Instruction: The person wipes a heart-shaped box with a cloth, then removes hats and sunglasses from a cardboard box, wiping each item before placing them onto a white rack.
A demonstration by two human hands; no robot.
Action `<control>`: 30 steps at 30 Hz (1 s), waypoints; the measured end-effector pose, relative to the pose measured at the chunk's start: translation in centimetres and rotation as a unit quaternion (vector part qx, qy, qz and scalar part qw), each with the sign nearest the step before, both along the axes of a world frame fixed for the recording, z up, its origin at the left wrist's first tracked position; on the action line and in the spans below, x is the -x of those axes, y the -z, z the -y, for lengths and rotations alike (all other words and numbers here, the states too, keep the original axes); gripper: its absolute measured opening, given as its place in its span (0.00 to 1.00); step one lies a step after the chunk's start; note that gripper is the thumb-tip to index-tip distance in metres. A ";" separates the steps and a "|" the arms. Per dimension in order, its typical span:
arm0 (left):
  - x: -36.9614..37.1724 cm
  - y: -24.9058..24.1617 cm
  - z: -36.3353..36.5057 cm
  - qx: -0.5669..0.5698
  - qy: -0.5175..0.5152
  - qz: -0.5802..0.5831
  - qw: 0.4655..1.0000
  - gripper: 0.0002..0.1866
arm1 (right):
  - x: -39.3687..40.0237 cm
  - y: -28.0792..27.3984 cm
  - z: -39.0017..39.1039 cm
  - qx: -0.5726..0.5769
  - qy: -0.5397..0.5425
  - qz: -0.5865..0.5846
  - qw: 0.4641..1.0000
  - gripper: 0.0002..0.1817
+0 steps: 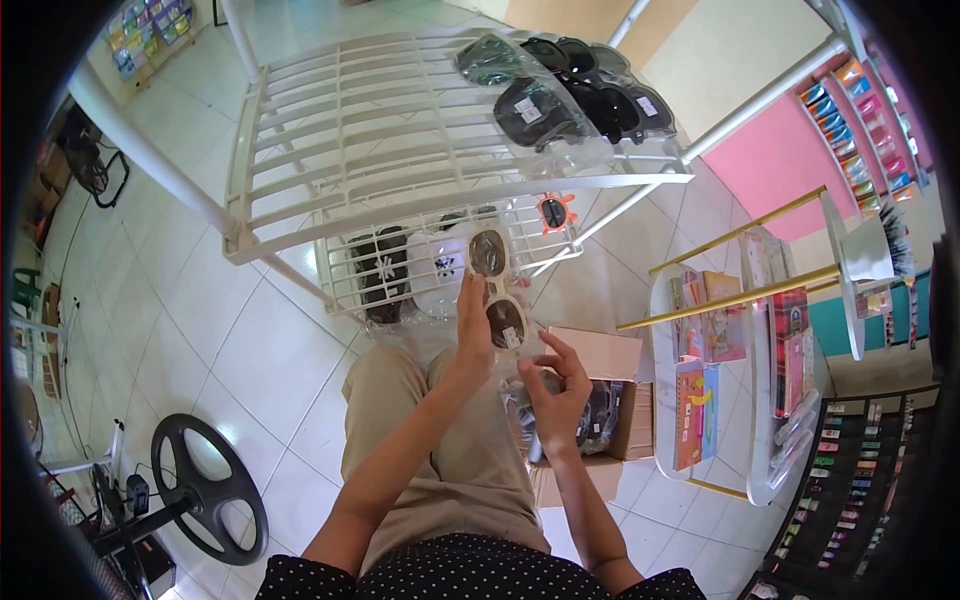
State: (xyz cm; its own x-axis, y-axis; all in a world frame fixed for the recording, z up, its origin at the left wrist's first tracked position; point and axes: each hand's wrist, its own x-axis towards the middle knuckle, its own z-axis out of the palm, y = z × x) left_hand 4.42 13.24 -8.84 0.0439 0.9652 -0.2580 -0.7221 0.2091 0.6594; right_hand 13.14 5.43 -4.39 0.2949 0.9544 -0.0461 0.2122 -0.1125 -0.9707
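Cream-framed sunglasses (506, 318) in a clear plastic sleeve stand upright before me, a small white tag on the lower dark lens. My left hand (474, 335) grips them from the left side, fingers pointing up. At their lower right, my right hand (562, 395) has its thumb and bent fingers around the edge of the clear plastic. Below that hand, an open cardboard box (636, 420) contains several wrapped sunglasses (600, 415). Behind the held pair, the lower rack shelf bears dark packaged items (383, 265) and orange-framed sunglasses (555, 212).
Ahead rises a white wire rack (350, 130); wrapped dark sunglasses (610, 105) lie on its upper right. A gold-and-white tiered stand (660, 360) with books is to the right. Near the left stands a black wheel-shaped base (208, 490). A dark display of small items (850, 480) fills the lower right.
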 end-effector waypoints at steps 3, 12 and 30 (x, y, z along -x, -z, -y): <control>-1.4 -0.8 -2.0 -0.032 -0.046 0.032 0.998 0.14 | -0.4 1.8 -2.9 -0.020 0.049 -0.017 0.998 0.16; -1.9 3.2 -12.8 -0.067 0.111 -0.311 0.942 0.15 | -3.1 5.8 -14.8 -0.148 0.090 0.092 0.981 0.12; -1.4 3.1 -14.1 0.002 0.225 -0.513 0.828 0.12 | -4.0 7.9 -15.8 -0.129 0.072 0.150 0.978 0.13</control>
State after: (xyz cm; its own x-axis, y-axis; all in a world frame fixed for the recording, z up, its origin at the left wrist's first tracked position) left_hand 5.82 27.38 -11.96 0.1546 0.9094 -0.3862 0.3700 0.3091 0.8761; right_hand 17.10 21.24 -12.33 0.3895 0.8710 0.2995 0.4924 0.0778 -0.8669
